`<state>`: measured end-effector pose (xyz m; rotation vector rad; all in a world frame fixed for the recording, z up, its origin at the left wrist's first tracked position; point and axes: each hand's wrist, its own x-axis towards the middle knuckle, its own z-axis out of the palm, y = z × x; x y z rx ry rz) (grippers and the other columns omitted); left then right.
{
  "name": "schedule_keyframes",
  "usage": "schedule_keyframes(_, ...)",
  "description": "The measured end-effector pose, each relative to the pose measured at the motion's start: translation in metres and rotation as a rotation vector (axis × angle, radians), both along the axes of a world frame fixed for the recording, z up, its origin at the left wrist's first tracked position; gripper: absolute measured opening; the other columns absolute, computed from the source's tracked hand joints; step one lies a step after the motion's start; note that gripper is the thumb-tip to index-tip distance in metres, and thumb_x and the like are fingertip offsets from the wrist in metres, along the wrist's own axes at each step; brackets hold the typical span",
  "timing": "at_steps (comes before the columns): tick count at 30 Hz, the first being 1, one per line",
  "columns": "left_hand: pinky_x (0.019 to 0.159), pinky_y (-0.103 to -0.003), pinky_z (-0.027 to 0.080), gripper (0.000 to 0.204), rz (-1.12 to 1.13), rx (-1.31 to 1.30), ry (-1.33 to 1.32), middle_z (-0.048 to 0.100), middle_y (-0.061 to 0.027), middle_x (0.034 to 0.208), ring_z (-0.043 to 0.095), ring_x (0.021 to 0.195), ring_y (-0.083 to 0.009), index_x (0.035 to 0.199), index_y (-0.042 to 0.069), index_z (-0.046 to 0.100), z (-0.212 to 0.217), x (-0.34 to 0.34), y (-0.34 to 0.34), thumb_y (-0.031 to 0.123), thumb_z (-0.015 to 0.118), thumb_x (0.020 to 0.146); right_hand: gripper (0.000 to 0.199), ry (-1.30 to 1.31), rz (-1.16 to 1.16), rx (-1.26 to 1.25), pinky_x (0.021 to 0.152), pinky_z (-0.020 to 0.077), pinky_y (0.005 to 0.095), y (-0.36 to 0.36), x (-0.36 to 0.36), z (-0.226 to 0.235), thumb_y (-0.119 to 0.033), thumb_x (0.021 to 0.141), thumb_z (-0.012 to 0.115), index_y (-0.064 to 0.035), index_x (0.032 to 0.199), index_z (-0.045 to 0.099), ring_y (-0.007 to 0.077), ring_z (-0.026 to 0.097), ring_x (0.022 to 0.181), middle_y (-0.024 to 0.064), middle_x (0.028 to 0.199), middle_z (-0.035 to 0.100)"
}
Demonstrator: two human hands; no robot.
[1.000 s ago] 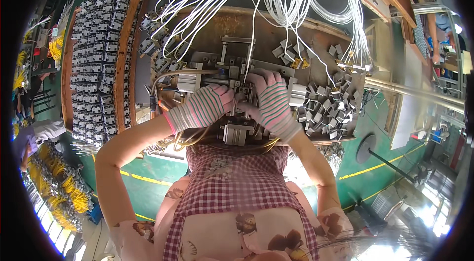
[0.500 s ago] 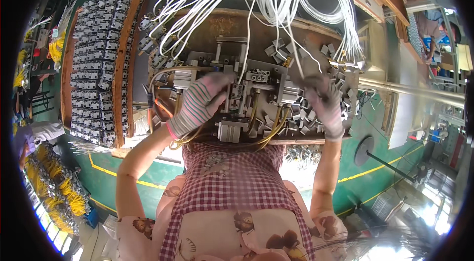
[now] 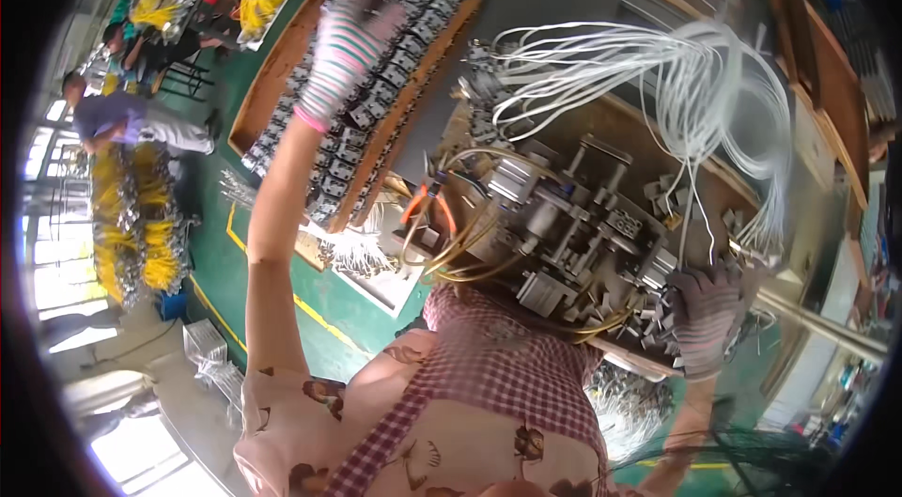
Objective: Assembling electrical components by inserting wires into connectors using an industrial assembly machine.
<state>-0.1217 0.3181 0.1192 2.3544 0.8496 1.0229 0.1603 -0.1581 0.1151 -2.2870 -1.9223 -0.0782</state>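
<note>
My left hand [image 3: 348, 51], in a striped knit glove, reaches over the far end of a wooden tray [image 3: 272, 88] holding rows of small metal-and-black connector-like parts [image 3: 376, 93]. Its fingertips are smeared against the parts, and whether they grip one is unclear. My right hand [image 3: 705, 314], gloved likewise, is at the right of the bench beside loose small metal pieces [image 3: 653, 323]. Its fingers are curled, and what they hold is hidden. Ends of white cables [image 3: 693, 201] hang just above them. Between the hands stands a metal clamping fixture [image 3: 583, 229] with cylinders, touched by neither hand.
A bundle of white cables [image 3: 695, 65] lies across the back of the bench. Orange-handled pliers [image 3: 427, 201] and yellowish air hoses [image 3: 460, 248] are left of the fixture. Another person [image 3: 117, 121] stands at the far left near hanging yellow cable bundles [image 3: 141, 215].
My left hand has left the fixture and moved out to the tray on the left. The view has swung left. My right hand stays near the loose metal pieces, its fingers now curled lower.
</note>
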Motion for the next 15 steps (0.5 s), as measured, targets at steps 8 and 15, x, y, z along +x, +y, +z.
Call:
schedule_keyframes(8, 0.091, -0.032, 0.044, 0.049, 0.394, -0.767, 0.096, 0.066, -0.0047, 0.106, 0.058, 0.1, -0.019, 0.121, 0.006, 0.064, -0.049, -0.138, 0.196, 0.035, 0.076, 0.083, 0.021, 0.809, -0.353, -0.142, 0.08, 0.0486, 0.0307, 0.004, 0.001, -0.005, -0.003, 0.073, 0.07, -0.0039, 0.093, 0.066, 0.0182, 0.061, 0.084, 0.0069, 0.091, 0.065)
schedule_keyframes(15, 0.102, -0.045, 0.037, 0.049, 0.301, -0.791, -0.238, 0.068, -0.0033, 0.106, 0.057, 0.106, -0.0209, 0.117, 0.011, 0.067, -0.099, -0.136, 0.212, 0.029, 0.084, 0.074, 0.052, 0.979, -0.403, -0.323, 0.072, 0.0498, 0.0293, 0.04, 0.006, 0.013, -0.006, 0.076, 0.072, -0.0026, 0.124, 0.052, 0.0144, 0.061, 0.078, 0.0051, 0.086, 0.065)
